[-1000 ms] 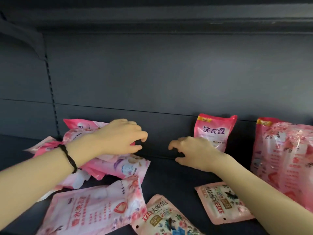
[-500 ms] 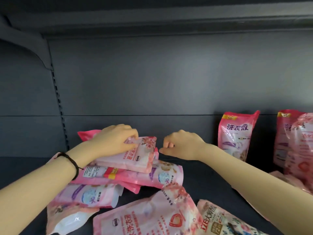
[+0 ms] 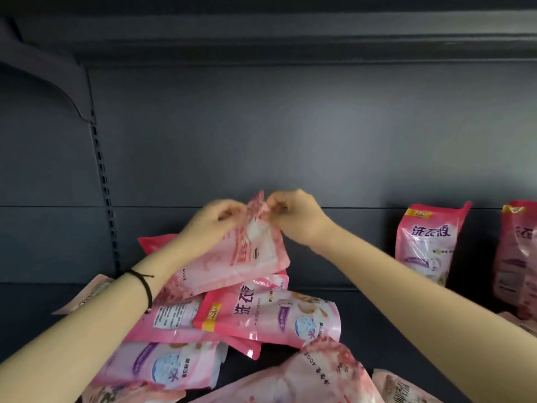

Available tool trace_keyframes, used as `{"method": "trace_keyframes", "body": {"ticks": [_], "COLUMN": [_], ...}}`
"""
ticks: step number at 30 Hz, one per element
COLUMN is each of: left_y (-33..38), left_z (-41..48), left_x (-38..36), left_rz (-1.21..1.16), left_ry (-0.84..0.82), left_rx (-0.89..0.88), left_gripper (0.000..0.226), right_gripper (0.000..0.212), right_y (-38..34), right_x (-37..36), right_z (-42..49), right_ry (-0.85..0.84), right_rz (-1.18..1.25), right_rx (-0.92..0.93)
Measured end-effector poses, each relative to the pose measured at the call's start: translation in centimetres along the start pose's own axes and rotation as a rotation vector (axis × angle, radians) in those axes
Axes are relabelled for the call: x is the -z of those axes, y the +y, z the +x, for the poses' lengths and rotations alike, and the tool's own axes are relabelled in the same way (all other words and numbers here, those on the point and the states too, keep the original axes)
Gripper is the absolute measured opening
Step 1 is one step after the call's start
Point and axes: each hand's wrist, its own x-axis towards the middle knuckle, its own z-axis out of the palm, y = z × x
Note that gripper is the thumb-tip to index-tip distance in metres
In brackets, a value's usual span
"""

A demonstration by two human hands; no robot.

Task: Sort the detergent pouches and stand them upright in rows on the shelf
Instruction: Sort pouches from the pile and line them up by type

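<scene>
Dark grey shelf decking (image 3: 377,330) and a matching back panel (image 3: 290,141) fill your view, with a slotted upright (image 3: 106,199) on the left.

You hold 1 pink detergent pouch (image 3: 241,257) lifted above the pile near the shelf's back edge, left of the middle. Its long axis is steeply slanted: the sealed top points up at the back panel and the bottom leans down and left toward the pile. It is glossy pale pink with deeper pink blotches and a white patch. Only "400" near its lower edge reads; the rest is blurred.

Your left hand (image 3: 212,222), with a black band (image 3: 143,286) on its wrist, grips the pouch's upper left side with curled fingers. Your right hand (image 3: 293,216) pinches the top right corner.

Below, a lying pouch (image 3: 270,315) has its long axis along the shelf, with a yellow "NEW" tab and "洗衣液". Another pouch (image 3: 165,365) lies flat toward the front left, and 1 at the front edge (image 3: 313,373) shows "400". By the back edge on the right, a standing pouch (image 3: 427,242) bears "NEW" and "洗衣液". A further upright pouch (image 3: 517,251) sits at the right end.
</scene>
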Motion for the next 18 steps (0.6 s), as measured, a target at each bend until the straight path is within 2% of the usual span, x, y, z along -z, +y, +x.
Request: {"method": "trace_keyframes", "body": {"ticks": [3,5,8,11,15,18], "left_y": [1.6,2.4,3.3,4.3,6.2,8.4], "left_z": [0.5,0.2,-0.3,-0.4,-0.2,0.0], "left_x": [2.5,3.3,3.2,3.0,2.0,-0.7], "left_rz": [-0.174,-0.258,-0.285,-0.318,-0.507,-0.626], "left_ry": [0.052,0.039,0.073,0.188,0.310,0.366], "left_rx": [0.022,0.012,0.011,0.016,0.078,0.107], "left_gripper": [0.009,0.014,0.022,0.022,0.018,0.018], "right_gripper": [0.006,0.006,0.013,0.022,0.029,0.032], "right_y": [-1.9,-2.3,-1.8,-0.3,2.2,3.4], "right_x": [1.6,2.3,3.4,4.8,6.3,5.6], "right_z": [0.6,0.6,0.1,-0.7,-2.3,-4.0], "right_ry": [0.003,0.009,0.033,0.074,-0.031,-0.098], "right_rz": [0.052,0.087,0.202,0.360,0.486,0.586], "right_rx": [0.052,0.050,0.003,-0.080,-0.182,-0.191]}}
